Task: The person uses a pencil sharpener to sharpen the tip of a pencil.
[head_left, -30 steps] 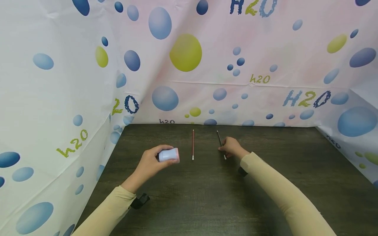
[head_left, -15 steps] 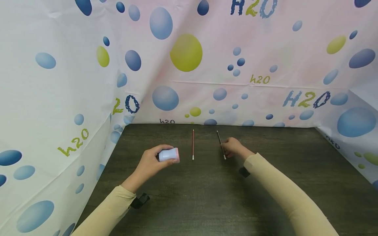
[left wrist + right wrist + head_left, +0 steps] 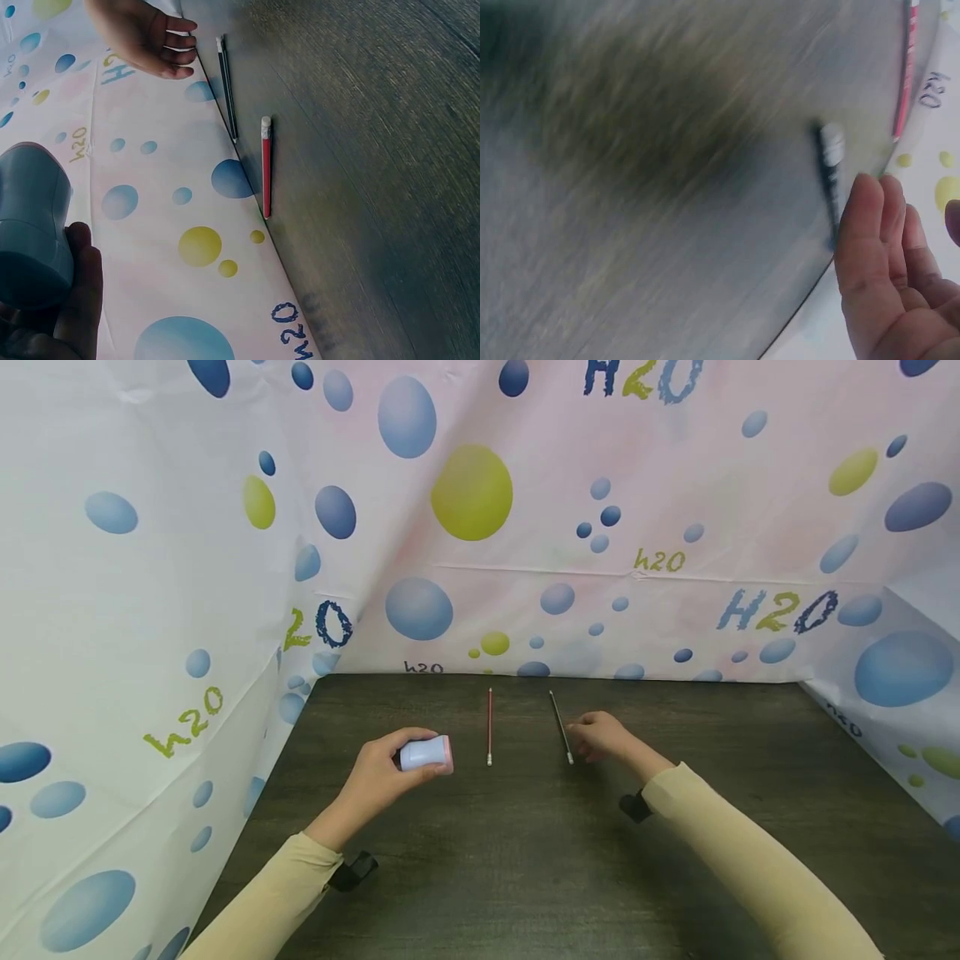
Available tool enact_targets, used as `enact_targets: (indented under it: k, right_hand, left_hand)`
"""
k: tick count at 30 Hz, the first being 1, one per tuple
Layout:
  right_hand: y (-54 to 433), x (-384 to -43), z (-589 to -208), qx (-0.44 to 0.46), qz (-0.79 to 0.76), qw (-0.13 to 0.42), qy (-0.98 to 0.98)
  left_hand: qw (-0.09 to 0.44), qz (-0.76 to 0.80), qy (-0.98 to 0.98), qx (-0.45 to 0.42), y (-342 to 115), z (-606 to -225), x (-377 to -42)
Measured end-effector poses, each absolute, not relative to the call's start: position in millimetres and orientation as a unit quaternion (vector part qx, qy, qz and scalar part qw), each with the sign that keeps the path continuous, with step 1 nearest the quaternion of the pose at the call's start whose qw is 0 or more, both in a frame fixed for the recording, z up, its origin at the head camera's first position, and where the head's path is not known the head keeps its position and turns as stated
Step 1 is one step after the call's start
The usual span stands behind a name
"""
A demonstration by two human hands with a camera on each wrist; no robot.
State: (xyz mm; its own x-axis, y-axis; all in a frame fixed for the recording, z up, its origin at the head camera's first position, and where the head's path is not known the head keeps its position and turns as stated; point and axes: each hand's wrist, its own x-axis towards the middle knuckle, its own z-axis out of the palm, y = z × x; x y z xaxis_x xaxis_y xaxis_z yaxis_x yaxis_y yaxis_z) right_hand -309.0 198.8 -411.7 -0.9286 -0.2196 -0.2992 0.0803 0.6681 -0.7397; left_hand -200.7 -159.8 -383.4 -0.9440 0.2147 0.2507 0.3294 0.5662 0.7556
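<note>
My left hand (image 3: 372,782) grips a pale blue, rounded plastic object (image 3: 422,753) with a pink end, held above the table. What kind of object it is cannot be made out. A dark pencil (image 3: 558,718) with a white eraser end lies slightly slanted on the table. Just right of it hovers my right hand (image 3: 606,737), holding nothing, its fingers loosely bent; in the left wrist view this hand (image 3: 150,37) shows its fingers apart from the dark pencil (image 3: 226,90). Between the two hands lies a red pencil (image 3: 490,727), eraser end toward me.
The dark wooden table (image 3: 495,860) runs back to a white sheet (image 3: 570,468) printed with blue and green dots, which also covers both sides. A black wrist strap piece (image 3: 354,872) hangs under the left sleeve, another piece (image 3: 635,807) under the right.
My right hand has let go of the dark pencil and drawn slightly to the right. Both pencils lie nearly as before, and the left hand keeps its hold on the blue object.
</note>
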Motion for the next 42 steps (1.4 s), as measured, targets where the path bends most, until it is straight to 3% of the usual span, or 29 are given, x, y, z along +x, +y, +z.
enact_targets:
  k: [12, 42]
  right_hand:
    - [171, -283, -395, -0.036, -0.5, 0.219, 0.837]
    - [112, -316, -410, -0.025, -0.554, 0.248, 0.794]
  left_hand:
    - [0.076, -0.435, -0.882, -0.163, -161, -382, -201]
    - [0.075, -0.434, -0.884, -0.154, -160, -385, -204]
